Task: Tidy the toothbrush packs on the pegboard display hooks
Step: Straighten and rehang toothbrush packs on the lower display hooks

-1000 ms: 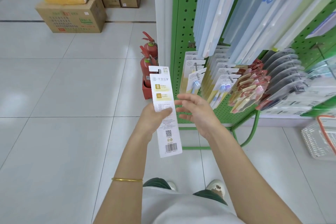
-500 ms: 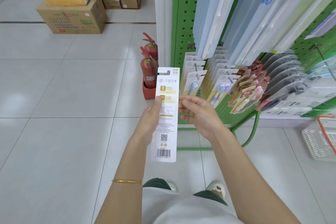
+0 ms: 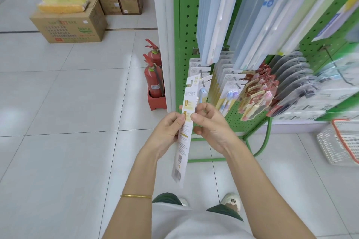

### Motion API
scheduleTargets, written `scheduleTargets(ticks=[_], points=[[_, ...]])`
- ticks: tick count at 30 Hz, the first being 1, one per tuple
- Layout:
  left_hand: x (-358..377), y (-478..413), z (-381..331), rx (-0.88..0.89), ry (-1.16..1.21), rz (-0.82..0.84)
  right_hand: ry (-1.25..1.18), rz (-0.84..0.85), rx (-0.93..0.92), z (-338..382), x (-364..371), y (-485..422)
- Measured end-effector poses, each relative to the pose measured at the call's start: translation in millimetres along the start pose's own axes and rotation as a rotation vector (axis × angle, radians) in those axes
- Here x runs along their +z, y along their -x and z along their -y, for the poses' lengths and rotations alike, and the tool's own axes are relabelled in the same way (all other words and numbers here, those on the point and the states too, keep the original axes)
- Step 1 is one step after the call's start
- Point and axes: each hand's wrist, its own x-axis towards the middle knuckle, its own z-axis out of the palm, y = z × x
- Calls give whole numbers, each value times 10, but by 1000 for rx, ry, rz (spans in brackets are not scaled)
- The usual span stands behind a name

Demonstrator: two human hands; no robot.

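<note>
A long white toothbrush pack point(image 3: 184, 137) with yellow panels and a barcode is held upright in front of the green pegboard point(image 3: 185, 25), its back turned partly edge-on to me. My left hand point(image 3: 168, 132) pinches its left edge at mid-height. My right hand point(image 3: 211, 124) grips the right edge with thumb and fingers. The pack's hanger tab sits just left of a hook point(image 3: 203, 80) carrying matching packs point(image 3: 200, 75). More rows of packs point(image 3: 231, 87) hang to the right.
Two red fire extinguishers point(image 3: 153, 75) stand on the floor left of the display. Cardboard boxes point(image 3: 71, 23) are stacked at the far left. A white plastic basket point(image 3: 340, 143) sits on the floor at right. The display's green base frame point(image 3: 258, 147) curves by my feet.
The pack has risen toward the hooks and turned from face-on to nearly edge-on. My right hand, open a second ago, now grips the pack's right edge.
</note>
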Motion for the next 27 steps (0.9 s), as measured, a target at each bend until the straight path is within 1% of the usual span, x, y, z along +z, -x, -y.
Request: scheduleTargets(ticks=[4, 6, 9, 13, 16, 21, 27], points=[[55, -76, 9, -11, -88, 10, 129, 10, -31, 63, -97, 35], [95, -105, 0, -16, -166, -3, 204, -38, -62, 58, -173, 39], [113, -161, 21, 8, -290, -93, 323, -194, -95, 18, -253, 46], [54, -235, 18, 46, -241, -271, 533, -480, -149, -13, -239, 10], [18, -270, -16, 81, -201, -337, 661, -591, -207, -110, -230, -106], [19, -295, -42, 82, -195, -306, 817, -686, -246, -229, -204, -297], [46, -336, -69, 72, -188, -283, 929, -752, -305, -284, -195, -459]])
